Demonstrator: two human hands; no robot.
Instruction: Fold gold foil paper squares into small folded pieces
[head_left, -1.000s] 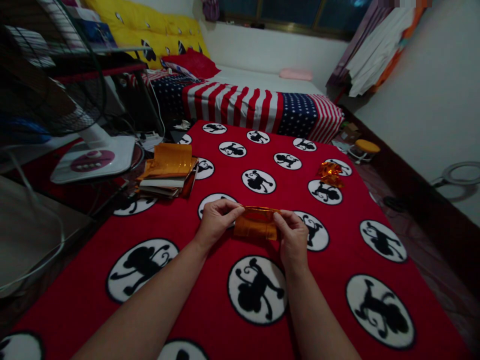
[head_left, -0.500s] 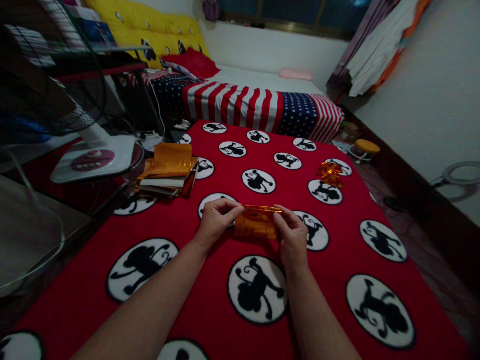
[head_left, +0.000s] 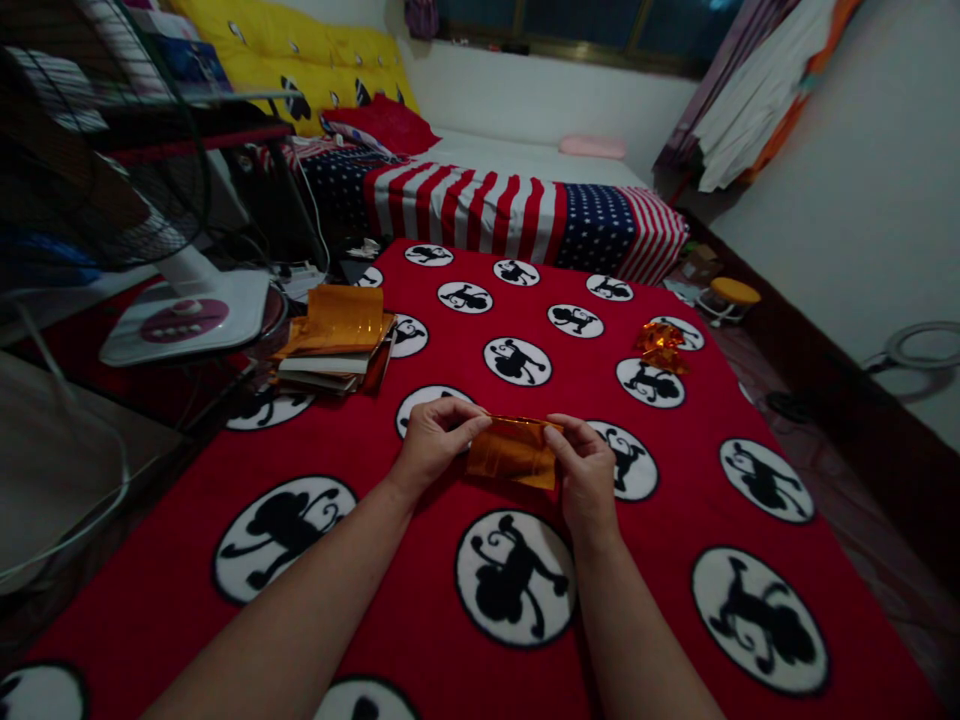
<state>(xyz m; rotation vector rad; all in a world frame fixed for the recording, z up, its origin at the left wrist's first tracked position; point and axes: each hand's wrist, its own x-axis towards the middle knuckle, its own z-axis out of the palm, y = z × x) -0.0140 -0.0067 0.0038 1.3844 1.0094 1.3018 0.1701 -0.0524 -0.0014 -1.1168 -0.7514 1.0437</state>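
Centrally, a small, shiny, orange-gold foil sheet (head_left: 514,460) stretches between both hands over a red blanket with black monkey figures in white circles (head_left: 420,600). The left hand (head_left: 442,435) has its grip pinched on the upper left corner; the right hand (head_left: 589,460) grips the upper right, thumb nearest. Beyond, a crumpled, glossy orange foil piece (head_left: 664,345) lies on the right.

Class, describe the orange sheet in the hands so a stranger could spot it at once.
Find the red cloth with round monkey prints filling the foreground. Near its middle, the left hand and right hand hold an orange sheet by its far edge. Unlike the pile to the left and the crumpled orange piece to the right, it alone is held.
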